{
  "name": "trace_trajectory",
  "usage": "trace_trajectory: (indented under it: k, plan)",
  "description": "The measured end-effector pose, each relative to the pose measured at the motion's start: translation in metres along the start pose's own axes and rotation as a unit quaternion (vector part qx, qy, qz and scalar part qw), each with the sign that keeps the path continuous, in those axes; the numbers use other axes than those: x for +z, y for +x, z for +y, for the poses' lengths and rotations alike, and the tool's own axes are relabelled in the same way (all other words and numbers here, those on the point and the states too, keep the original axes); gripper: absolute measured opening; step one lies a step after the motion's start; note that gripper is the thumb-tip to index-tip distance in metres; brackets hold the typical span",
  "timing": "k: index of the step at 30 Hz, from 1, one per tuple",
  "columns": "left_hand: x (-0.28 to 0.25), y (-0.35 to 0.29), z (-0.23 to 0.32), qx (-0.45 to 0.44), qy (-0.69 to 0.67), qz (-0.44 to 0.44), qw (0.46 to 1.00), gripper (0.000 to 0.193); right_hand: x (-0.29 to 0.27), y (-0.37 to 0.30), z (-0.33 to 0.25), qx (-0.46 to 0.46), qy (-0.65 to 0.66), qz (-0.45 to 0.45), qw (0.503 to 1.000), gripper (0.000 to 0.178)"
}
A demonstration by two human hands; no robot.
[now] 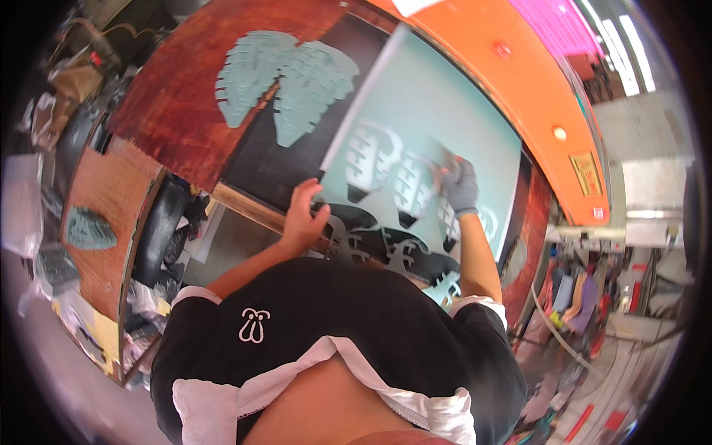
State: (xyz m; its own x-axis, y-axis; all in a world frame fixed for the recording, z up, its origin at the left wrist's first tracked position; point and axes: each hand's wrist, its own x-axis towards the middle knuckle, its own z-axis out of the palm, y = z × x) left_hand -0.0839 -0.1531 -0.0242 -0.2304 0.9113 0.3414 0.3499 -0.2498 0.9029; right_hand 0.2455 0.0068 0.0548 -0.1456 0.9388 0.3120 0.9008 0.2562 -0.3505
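A large pale green sheet (452, 96) lies on a black board, its near part cut through with curved, toothed openings. My right hand (463, 189), in a grey glove, is over the sheet's right middle with its fingers curled. A blurred greyish thing (446, 159) shows at those fingers; its kind is too smeared to tell. My left hand (302, 222) is bare and holds nothing, its fingers apart beside the sheet's near left corner. Cut strips of the sheet (386, 211) hang along the near edge.
Two fanned stacks of pale green cut pieces (256, 70) lie on the reddish-brown table (174, 111) at the far left. An orange machine beam (519, 67) runs along the right. Another green stack (90, 228) sits on a wooden board (104, 185) at left, near bags and clutter.
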Motion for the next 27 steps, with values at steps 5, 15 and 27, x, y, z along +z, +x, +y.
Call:
trace_trajectory:
  k: [5,15,27]
  plan:
    - [-0.01,0.025,-0.005,-0.359,-0.26,-0.094,0.892,0.041,-0.087,-0.138,0.132,0.354,-0.214,0.041,0.909,0.056]
    - [-0.016,0.049,0.066,-0.449,-0.303,-0.18,0.821,0.016,-0.137,-0.245,0.185,0.455,0.337,0.085,0.82,0.032]
    - [-0.043,-0.084,0.011,-0.301,0.107,-0.203,0.926,0.029,-0.123,-0.369,0.152,0.467,0.306,0.054,0.828,0.029]
